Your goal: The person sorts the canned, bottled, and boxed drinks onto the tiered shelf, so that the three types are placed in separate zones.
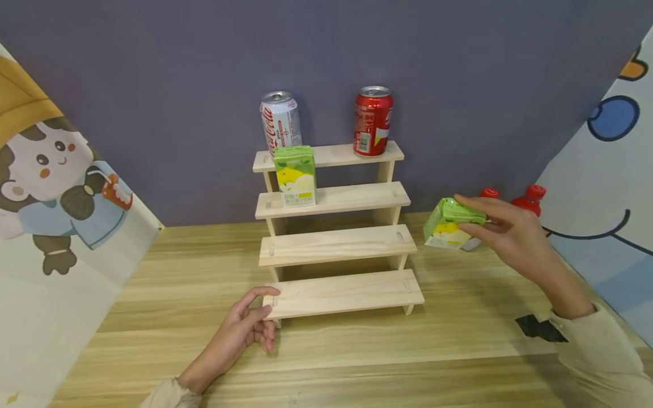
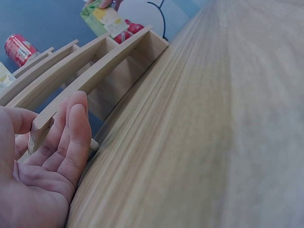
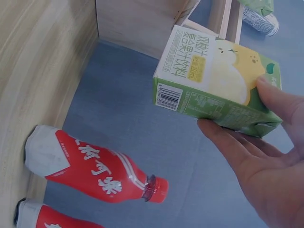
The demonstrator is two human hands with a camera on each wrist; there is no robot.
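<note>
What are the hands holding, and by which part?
Right hand: pomelo juice carton, near its top end. Left hand: four-step wooden stand, by its bottom shelf's left end.

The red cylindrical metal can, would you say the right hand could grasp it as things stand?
Probably not yet: the right hand holds a boxy green cardboard carton, though nothing visible blocks the can.

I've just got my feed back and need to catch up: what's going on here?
A person's right hand holds a juice carton in the air, to the right of a wooden rack. The left hand grips the left end of the rack's lowest shelf. A second carton stands on the left of the shelf just below the top. On the top shelf are a white can at the left and a red can at the right.
</note>
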